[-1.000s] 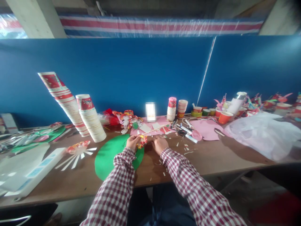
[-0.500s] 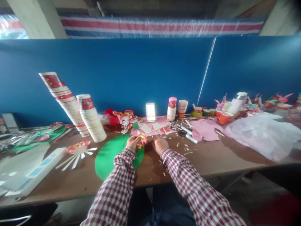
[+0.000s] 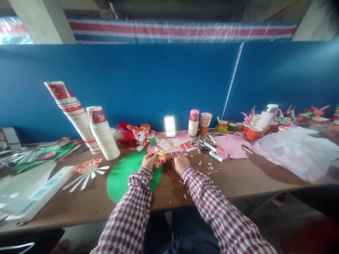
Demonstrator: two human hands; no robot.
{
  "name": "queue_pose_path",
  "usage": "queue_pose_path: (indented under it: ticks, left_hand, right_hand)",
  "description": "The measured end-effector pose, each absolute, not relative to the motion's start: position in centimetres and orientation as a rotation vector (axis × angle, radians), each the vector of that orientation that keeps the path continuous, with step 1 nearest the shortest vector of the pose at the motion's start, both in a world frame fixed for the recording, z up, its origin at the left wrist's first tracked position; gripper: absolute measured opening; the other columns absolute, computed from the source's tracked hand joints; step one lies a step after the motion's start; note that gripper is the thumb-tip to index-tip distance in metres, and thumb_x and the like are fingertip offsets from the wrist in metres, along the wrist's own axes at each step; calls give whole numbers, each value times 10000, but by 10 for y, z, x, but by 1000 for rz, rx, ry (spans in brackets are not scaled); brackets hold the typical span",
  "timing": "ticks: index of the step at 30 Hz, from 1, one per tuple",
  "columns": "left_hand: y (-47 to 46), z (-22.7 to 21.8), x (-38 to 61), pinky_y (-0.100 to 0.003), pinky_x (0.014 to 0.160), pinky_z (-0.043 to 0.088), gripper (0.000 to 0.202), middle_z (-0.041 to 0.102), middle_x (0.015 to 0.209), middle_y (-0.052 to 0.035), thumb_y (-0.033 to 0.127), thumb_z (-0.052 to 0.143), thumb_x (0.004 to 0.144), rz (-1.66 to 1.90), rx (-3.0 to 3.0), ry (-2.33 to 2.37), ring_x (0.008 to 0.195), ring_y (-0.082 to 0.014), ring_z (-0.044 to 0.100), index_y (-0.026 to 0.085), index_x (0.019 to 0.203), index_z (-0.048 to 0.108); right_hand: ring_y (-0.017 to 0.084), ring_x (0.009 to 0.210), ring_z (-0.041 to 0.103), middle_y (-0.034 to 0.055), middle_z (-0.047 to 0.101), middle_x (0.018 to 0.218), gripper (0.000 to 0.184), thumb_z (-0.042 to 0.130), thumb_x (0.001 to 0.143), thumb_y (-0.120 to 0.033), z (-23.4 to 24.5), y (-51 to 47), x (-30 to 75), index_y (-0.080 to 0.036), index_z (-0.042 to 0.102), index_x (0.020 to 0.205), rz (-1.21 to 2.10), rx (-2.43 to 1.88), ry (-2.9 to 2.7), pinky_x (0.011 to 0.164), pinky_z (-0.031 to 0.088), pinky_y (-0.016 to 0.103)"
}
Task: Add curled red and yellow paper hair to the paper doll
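My left hand [image 3: 148,161] is closed in a pinch on a small red-and-yellow paper cutout [image 3: 159,161], just over the right edge of a green paper disc [image 3: 122,180]. A thin light stick [image 3: 174,145] slants up to the right from beside my left fingertips; whether the hand grips it too I cannot tell. To the right, my right hand [image 3: 181,162] rests low over the brown table [image 3: 169,197], its fingers curled in beside the cutout. Whatever those fingers hold is hidden. White paper scraps [image 3: 185,195] lie around this hand.
Tall paper cup stacks [image 3: 104,137] stand at left, near a cut-open cup [image 3: 90,167] with splayed strips and a white power strip [image 3: 45,194]. Pink sheets [image 3: 234,146], markers [image 3: 215,155], shorter cup stacks [image 3: 194,123] and a plastic bag [image 3: 296,151] lie behind and right. A blue partition [image 3: 159,77] stands behind.
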State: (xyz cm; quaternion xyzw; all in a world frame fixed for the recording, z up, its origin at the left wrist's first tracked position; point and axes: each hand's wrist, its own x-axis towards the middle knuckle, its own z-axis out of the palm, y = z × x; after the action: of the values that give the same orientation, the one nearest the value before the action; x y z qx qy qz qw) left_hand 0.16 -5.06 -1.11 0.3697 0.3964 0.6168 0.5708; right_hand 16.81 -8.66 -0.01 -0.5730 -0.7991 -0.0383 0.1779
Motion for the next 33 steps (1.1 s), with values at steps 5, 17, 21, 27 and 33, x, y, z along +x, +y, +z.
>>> queue_pose_path:
  ticks: [5,17,21,27,33]
  left_hand:
    - [-50,-12,2,-195,395,412,352,615,519,-20,270,754,452,1446,870,932,405,-101,549,96,694,565]
    - [-53,-9,3,-194,376,409,363,612,507,-13,276,756,441,1438,872,933,388,-101,542,103,692,557]
    - [-54,-8,3,-185,368,399,364,607,500,-9,278,757,440,1443,872,940,378,-90,531,103,690,560]
    - [-54,-7,3,-188,367,401,380,606,503,-8,283,763,430,1433,875,951,378,-92,530,102,699,564]
    - [-54,-7,2,-193,376,407,375,605,507,-12,289,759,449,1427,879,954,385,-96,534,95,711,574]
  right_hand:
    - [195,903,476,109,586,953,294,368,864,-280,-1,-86,168,-140,618,933,-121,-1622,-2264,801,333,279]
    - [191,902,479,106,585,962,301,365,865,-292,0,-87,168,-150,617,947,-121,-1635,-2270,789,338,273]
    - [192,905,482,114,583,973,294,371,863,-282,2,-88,168,-143,614,955,-114,-1643,-2277,785,343,272]
    - [195,912,480,114,584,962,285,380,859,-274,4,-89,168,-139,614,950,-105,-1656,-2284,798,337,275]
    - [189,916,477,103,583,975,292,373,863,-282,6,-90,167,-154,619,952,-99,-1665,-2292,806,337,278]
